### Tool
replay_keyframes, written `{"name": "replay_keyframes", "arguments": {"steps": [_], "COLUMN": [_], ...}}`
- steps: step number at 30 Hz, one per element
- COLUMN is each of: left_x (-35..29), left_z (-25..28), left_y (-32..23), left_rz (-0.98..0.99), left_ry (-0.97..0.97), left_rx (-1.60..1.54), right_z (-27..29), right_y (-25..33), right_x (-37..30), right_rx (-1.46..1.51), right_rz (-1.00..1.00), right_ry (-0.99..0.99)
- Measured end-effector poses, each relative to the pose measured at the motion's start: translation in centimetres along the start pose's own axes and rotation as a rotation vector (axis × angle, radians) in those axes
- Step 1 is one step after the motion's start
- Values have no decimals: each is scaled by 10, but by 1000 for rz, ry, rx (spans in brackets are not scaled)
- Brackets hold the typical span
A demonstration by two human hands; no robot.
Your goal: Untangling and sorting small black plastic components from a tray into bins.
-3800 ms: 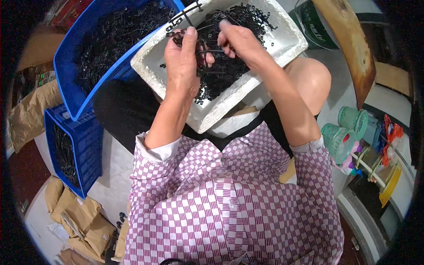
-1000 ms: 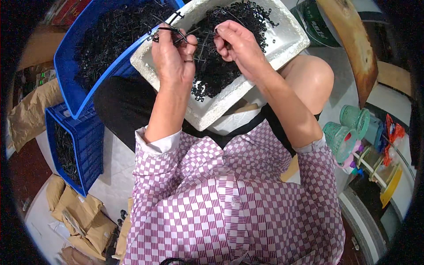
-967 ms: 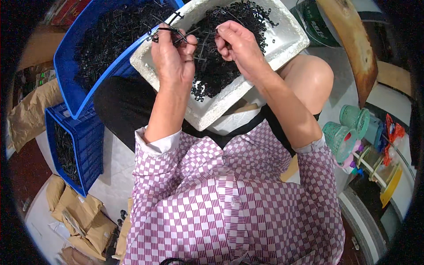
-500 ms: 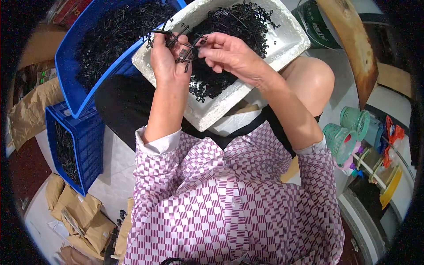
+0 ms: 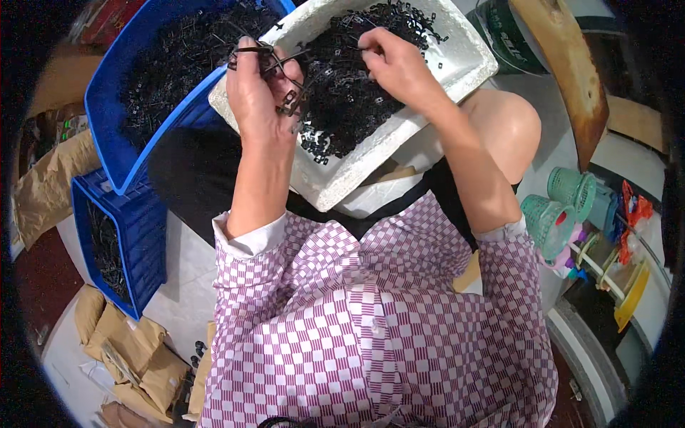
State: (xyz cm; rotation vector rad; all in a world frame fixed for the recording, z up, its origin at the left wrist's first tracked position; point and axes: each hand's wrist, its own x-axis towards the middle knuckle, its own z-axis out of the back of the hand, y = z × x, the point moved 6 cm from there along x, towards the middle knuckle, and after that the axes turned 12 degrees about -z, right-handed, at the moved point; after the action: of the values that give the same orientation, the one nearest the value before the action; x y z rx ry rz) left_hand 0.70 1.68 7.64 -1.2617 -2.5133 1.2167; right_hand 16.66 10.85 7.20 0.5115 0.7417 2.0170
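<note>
A white foam box [image 5: 457, 78] rests on my lap, filled with several small black plastic parts [image 5: 342, 100]. My left hand [image 5: 260, 93] is over the box's left edge, shut on a bundle of thin black strips with small pieces on them [image 5: 275, 64]. My right hand [image 5: 396, 64] reaches into the pile at the middle of the box, its fingertips pinched among the loose black parts.
A large blue crate [image 5: 128, 143] of black parts stands at the upper left, a smaller blue crate [image 5: 135, 250] below it. Brown paper bags [image 5: 128, 349] lie at the lower left. Green baskets [image 5: 556, 207] and a brown board [image 5: 564, 64] are on the right.
My right hand has drawn away from the left hand and moved right, down into the pile in the white box. The left hand still holds its bundle, slightly higher.
</note>
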Motion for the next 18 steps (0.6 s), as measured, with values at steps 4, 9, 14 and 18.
{"name": "replay_keyframes", "arguments": {"steps": [4, 9, 14, 18], "left_x": [-6, -12, -29, -23], "left_z": [-1, -8, -25, -26], "left_y": [-7, 2, 26, 27], "left_rz": [-69, -17, 33, 230], "left_ry": [-30, 136, 530, 467], "left_rx": [246, 587, 785, 325], "right_z": [-6, 8, 7, 8], "right_y": [-10, -2, 7, 2], "right_x": [-16, -8, -7, -8], "right_rx": [494, 573, 781, 990], "right_rz": [-436, -265, -402, -537], "right_ry": [451, 345, 477, 519]}}
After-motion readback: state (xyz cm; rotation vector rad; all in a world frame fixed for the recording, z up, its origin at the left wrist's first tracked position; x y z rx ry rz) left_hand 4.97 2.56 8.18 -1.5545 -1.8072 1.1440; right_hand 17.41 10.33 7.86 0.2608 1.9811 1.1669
